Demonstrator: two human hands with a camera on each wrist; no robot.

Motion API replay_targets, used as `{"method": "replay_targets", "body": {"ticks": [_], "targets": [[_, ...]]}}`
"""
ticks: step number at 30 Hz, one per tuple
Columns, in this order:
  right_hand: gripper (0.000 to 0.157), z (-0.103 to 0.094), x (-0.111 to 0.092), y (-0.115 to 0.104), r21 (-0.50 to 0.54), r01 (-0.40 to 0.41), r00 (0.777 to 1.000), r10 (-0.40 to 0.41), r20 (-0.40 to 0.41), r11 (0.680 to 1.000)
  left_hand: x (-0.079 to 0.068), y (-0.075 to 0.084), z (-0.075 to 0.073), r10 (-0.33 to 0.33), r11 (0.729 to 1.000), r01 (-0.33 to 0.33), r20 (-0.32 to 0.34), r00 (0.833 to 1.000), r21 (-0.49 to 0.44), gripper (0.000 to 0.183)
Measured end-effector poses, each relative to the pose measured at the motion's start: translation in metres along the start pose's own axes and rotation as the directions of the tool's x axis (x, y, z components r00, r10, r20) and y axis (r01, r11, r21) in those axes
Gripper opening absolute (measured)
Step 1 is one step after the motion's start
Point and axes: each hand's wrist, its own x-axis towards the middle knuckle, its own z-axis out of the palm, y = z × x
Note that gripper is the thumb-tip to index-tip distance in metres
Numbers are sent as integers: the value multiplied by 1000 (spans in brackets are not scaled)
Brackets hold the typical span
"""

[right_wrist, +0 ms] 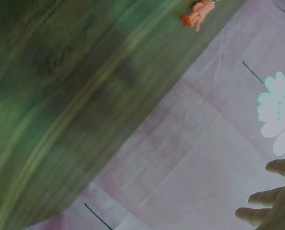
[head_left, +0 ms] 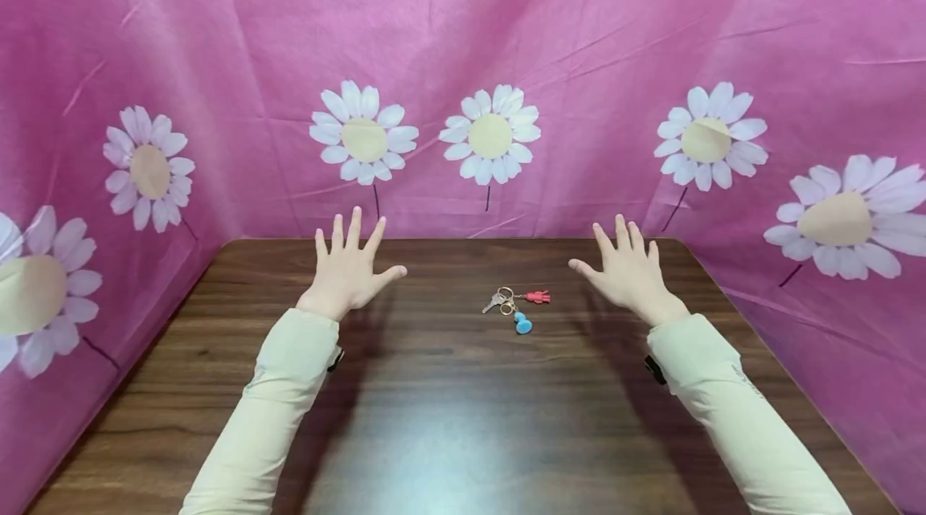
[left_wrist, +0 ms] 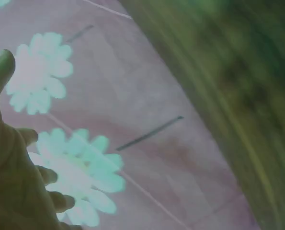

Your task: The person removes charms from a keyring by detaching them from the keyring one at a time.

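Note:
A silver key (head_left: 493,303) lies on the wooden table, joined to gold rings (head_left: 506,302). From the rings hang a small red figure charm (head_left: 538,297) and a light-blue charm (head_left: 522,324). My left hand (head_left: 346,274) is held over the table left of the keychain, fingers spread, holding nothing. On the other side, my right hand (head_left: 628,274) also has its fingers spread and nothing in it; it is the nearer one to the red charm. In the right wrist view the red figure (right_wrist: 199,13) shows at the top edge, while the left wrist view has no part of the keychain.
The brown wood-grain table (head_left: 434,386) bears a bright glare near its front. Pink cloth (head_left: 434,17) printed with white daisies stands behind the table and along both sides. Dark straps show at both cuffs.

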Motion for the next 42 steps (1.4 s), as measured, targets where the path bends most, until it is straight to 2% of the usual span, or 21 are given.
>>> {"method": "replay_targets", "body": {"ticks": [6,13,16,20,23,26,30,32,34,37,39,42], "targets": [[80,-1,-11,-2,37,103,993,-101,-58,994,-13,14,-11,75,991,-71,28,997,-111,82],[63,9,-32,-6,17,283,951,-278,-138,959,-33,25,-7,152,950,-177,-114,982,-256,67],[61,16,-40,-6,12,321,937,-316,-146,947,-40,29,-5,148,919,-179,-113,982,-351,60],[57,25,-49,-6,23,351,921,-341,-187,936,-46,33,-3,96,858,-116,-66,993,-500,49],[52,34,-54,-7,31,379,905,-363,-221,925,-48,35,5,50,799,-63,-37,998,-598,42],[48,43,-55,-7,60,407,893,-383,-238,911,-48,38,19,18,736,-32,-28,999,-676,36],[41,56,-52,-8,142,427,890,-387,-240,893,-45,43,42,-31,652,-22,-55,998,-758,27],[37,61,-49,-8,191,428,893,-381,-240,883,-42,47,53,-41,627,-31,-73,996,-778,24],[34,65,-45,-8,228,425,897,-375,-234,876,-36,50,61,-22,631,-48,-80,997,-774,21],[32,69,-36,-7,267,412,907,-364,-212,871,-25,55,69,66,669,-94,-66,996,-737,17],[31,69,-28,-6,279,397,915,-355,-190,874,-15,58,72,143,698,-133,-45,989,-704,16],[30,70,-15,-6,294,376,926,-341,-163,879,2,66,75,245,723,-200,-25,969,-661,19]]}}
